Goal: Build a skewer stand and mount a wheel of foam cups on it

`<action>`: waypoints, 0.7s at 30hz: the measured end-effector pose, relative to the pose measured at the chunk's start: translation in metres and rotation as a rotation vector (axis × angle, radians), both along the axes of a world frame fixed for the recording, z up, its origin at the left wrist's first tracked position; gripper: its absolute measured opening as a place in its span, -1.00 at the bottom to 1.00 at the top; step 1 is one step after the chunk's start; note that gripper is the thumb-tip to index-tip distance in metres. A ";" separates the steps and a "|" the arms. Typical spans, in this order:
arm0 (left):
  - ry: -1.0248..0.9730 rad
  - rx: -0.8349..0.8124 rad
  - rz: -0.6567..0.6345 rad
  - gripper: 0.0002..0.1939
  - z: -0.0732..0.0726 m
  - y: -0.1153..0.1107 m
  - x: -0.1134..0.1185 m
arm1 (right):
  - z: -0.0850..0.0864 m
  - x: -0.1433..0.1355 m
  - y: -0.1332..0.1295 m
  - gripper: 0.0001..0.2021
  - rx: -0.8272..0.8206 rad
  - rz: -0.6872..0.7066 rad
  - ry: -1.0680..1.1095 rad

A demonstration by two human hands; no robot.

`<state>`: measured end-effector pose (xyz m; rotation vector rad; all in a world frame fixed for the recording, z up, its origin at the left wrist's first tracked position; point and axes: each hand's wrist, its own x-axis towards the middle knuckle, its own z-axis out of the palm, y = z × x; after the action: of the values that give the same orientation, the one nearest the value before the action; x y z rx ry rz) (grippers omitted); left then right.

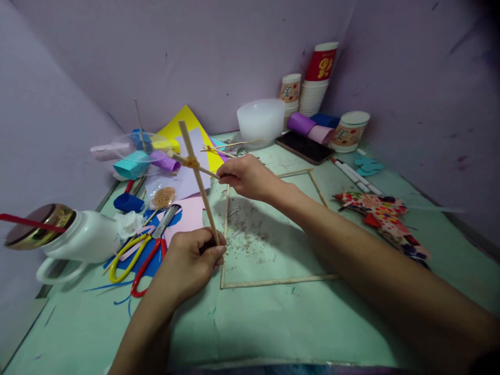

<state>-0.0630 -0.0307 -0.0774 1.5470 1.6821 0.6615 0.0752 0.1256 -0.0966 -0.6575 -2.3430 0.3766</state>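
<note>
Two wooden sticks that look like chopsticks are crossed and bound by a yellow rubber band (191, 162). My left hand (197, 258) is closed around the lower end of the upright stick (202, 190). With its fingers pinched, my right hand (244, 177) grips the near end of the slanting stick (208, 172). The cross is held in the air, tilted, over the left side of a rectangle of thin sticks (273, 284) lying on the table. Behind my right hand, another banded pair of sticks (210, 149) is partly hidden.
Red scissors (158, 245), yellow scissors (128, 260) and a white mug (89, 234) lie at left among coloured papers. A white bowl (261, 122), phone (304, 147) and paper cups (349, 133) stand behind. Markers (355, 177) and a floral pouch (383, 213) are at right.
</note>
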 end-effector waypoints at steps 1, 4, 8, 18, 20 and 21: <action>0.010 0.004 -0.008 -0.89 0.000 0.000 0.000 | 0.001 0.000 0.000 -0.85 -0.003 0.006 -0.008; 0.019 0.015 -0.019 -0.89 -0.002 0.000 -0.001 | 0.003 0.001 0.000 -0.84 -0.021 0.031 -0.032; -0.013 0.008 -0.024 -0.89 -0.004 0.000 -0.003 | 0.004 0.002 -0.001 -0.84 -0.033 0.059 -0.035; 0.022 0.002 -0.038 -0.90 -0.004 0.000 -0.004 | -0.001 0.002 0.003 -0.84 -0.031 0.052 -0.015; 0.015 -0.003 -0.032 -0.90 -0.005 0.001 -0.005 | -0.002 0.001 0.002 -0.85 -0.044 0.052 -0.013; 0.013 -0.008 -0.034 -0.90 -0.005 0.001 -0.005 | -0.002 0.001 0.001 -0.85 -0.050 0.052 -0.014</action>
<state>-0.0684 -0.0296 -0.0829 1.5745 1.6618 0.6278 0.0763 0.1270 -0.0985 -0.6249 -2.3745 0.4564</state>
